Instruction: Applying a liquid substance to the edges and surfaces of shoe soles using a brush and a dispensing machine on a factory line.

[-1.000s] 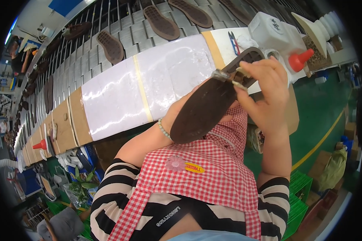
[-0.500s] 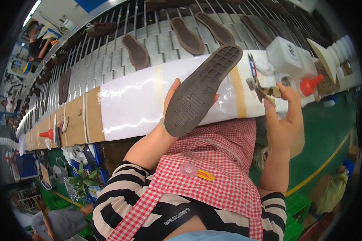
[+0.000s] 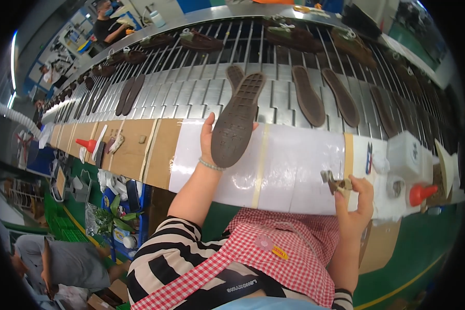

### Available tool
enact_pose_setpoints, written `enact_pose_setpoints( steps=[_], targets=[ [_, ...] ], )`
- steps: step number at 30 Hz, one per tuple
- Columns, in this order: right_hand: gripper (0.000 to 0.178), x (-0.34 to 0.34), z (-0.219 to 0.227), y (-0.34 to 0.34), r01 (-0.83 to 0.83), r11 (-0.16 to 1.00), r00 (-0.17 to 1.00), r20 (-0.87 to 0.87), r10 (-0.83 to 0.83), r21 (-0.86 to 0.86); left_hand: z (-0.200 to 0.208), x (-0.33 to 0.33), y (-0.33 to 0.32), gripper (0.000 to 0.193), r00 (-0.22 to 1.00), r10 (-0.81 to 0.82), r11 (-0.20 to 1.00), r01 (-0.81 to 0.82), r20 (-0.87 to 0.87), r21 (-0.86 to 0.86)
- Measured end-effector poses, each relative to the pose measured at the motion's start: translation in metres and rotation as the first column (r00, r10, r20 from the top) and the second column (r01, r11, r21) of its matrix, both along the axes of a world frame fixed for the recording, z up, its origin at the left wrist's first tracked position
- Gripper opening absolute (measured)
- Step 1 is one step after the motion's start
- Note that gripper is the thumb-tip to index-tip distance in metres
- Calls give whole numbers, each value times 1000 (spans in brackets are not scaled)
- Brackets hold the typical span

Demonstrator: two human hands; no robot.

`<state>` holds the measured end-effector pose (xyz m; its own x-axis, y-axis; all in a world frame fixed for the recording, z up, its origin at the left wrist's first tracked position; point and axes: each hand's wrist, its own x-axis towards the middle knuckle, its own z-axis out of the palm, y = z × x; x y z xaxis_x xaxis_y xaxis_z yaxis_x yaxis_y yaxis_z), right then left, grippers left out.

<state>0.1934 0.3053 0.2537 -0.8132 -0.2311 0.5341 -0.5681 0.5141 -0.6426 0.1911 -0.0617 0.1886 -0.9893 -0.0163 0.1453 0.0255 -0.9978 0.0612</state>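
My left hand (image 3: 207, 139) is wrapped round a dark brown rubber shoe sole (image 3: 236, 125). Its treaded face is turned up toward me, the grid-patterned end pointing away over the conveyor. My right hand (image 3: 355, 209) pinches a small metal tool (image 3: 336, 182) with a brownish part between thumb and fingers, above the near edge of the white-covered worktop (image 3: 305, 160). The tool's exact kind is unclear. Behind the held sole, another sole (image 3: 235, 77) lies partly hidden on the slatted conveyor. A pair of soles (image 3: 308, 98) rests farther right.
The metal conveyor (image 3: 191, 93) carries several soles and brown shoes (image 3: 292, 37). At the right stand a white plastic bottle (image 3: 408, 155), a red-capped nozzle (image 3: 422, 195) and blue-handled snips (image 3: 369, 157). Another red nozzle (image 3: 86, 144) lies left. A masked person (image 3: 108, 26) works beyond.
The view has swung so more of the conveyor shows. My left hand has carried the sole leftward along the worktop. My right hand, with the metal tool, has come left, away from the bottle.
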Motion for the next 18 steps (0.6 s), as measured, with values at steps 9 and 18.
enact_pose_setpoints(
  steps=[9,18],
  targets=[
    [45,-1,1,-2,-50,998,994,95,47,23,-43,-59,-150,57,887,324,909,-195,328,-370],
    [44,-37,-16,-37,-103,991,981,171,87,86,-106,-84,-300,43,186,973,-138,8,-134,-990]
  ],
)
